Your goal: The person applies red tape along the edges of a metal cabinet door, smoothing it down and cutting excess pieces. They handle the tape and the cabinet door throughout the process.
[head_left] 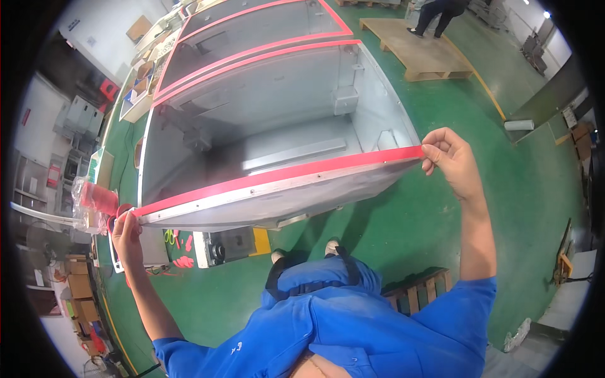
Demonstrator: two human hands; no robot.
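A large grey metal cabinet [265, 120] lies with its open side up in front of me. Red tape [283, 171] runs straight along its near rim from corner to corner. At the right corner my right hand [455, 162] pinches the tape's end between thumb and fingers. My left hand [128, 238] is closed on the tape at the left corner, its fingertips upright. A small red tape roll [123, 209] shows just behind those fingers, partly hidden by them. The cabinet's far rim also bears red tape [265, 58].
More cabinets with red-edged rims [258, 34] stand beyond. Left of the cabinet are plastic-wrapped red rolls [99, 198], yellow-green scissors [169, 237] and red scraps [184, 261]. A wooden platform [416, 47] carries a standing person [438, 14] at the far right. A slatted pallet [422, 291] lies near my right side.
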